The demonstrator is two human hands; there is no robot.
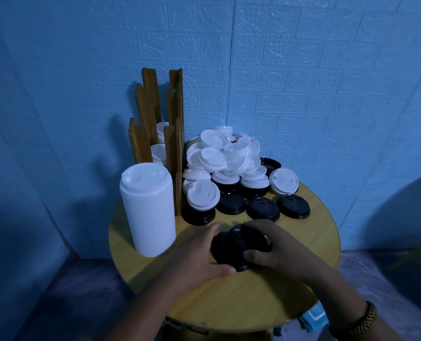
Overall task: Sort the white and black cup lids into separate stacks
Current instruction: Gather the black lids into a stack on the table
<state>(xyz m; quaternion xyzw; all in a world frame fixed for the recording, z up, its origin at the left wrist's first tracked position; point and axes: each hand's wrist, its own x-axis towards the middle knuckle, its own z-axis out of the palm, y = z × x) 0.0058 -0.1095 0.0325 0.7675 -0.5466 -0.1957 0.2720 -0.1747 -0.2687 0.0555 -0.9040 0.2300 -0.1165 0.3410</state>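
From the head camera, a short stack of glossy black plastic cup lids (239,244) sits on the round yellow wooden table (310,244), just right of the tall column of white plastic lids (147,210). The left hand (202,252) cups its side, and the right hand (275,244) curls over its top; both grasp it. Behind the column's right lies a mixed heap of loose lids (229,161). These lids look light, thin and slick, so they are best held by the rims.

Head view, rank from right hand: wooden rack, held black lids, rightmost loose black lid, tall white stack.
1. Held black lids, in right hand grip, front.
2. Rightmost loose black lid, just behind.
3. Tall white stack, left.
4. Wooden rack, back left.
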